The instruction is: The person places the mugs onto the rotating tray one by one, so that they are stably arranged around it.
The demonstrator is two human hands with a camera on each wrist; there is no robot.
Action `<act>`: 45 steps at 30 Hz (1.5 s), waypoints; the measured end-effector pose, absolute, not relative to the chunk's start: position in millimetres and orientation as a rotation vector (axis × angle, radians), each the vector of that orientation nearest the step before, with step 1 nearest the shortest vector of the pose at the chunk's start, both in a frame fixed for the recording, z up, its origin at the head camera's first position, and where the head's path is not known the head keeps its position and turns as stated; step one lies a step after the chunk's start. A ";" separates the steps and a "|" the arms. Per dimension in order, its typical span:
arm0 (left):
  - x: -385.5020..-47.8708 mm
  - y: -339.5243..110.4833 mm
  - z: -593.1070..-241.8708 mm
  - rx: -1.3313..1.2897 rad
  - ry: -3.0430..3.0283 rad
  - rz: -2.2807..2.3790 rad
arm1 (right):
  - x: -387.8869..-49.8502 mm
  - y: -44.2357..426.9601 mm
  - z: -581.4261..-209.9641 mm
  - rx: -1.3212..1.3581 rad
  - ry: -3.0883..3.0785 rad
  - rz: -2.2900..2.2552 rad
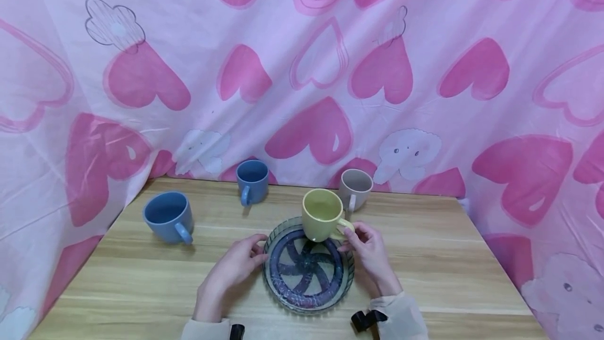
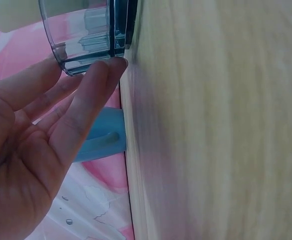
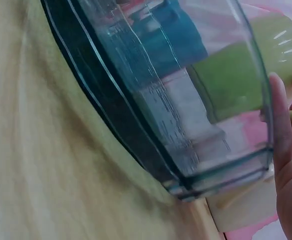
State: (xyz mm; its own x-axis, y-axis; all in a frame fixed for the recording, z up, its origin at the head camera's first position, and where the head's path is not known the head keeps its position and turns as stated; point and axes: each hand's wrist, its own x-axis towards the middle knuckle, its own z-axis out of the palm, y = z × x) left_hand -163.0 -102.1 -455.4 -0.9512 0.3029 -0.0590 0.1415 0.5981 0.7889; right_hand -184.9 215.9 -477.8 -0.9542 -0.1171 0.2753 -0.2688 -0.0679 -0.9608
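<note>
- Yellow cup: one, at the far part of the glass dish; lower body seen through the dish wall in the right wrist view; whether its base touches the dish, cannot tell.
- Right-hand grip: clamped on the cup handle, fingertips pinching it.
- Left-hand grip: apart, holding nothing closed; fingers touch the dish's left side.
- Done, as judged: yellow cup brought to the dish, mid-placement.
- Left, as judged: settling and releasing this cup. Three others stand on the worktop, off the dish, unheld: near blue cup, far blue cup, greyish-pink cup.
- Direction, yellow cup: mouth up; handle points to the person's right and slightly nearer.
- Long axis, yellow cup: close to vertical; any slight tilt is hard to judge.
</note>
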 end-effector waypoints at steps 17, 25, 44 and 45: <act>-160.1 -98.8 -454.8 0.386 2.624 1.274 | -191.2 213.3 -484.4 0.435 -2.118 2.143; -158.7 -99.3 -452.7 0.419 2.650 1.289 | -192.3 212.3 -478.0 0.209 -2.168 2.012; -159.9 -100.7 -452.6 0.365 2.652 1.265 | -198.5 210.8 -484.2 0.133 -2.154 2.033; -160.0 -100.7 -452.5 0.366 2.653 1.265 | -198.4 211.1 -484.3 0.135 -2.152 2.040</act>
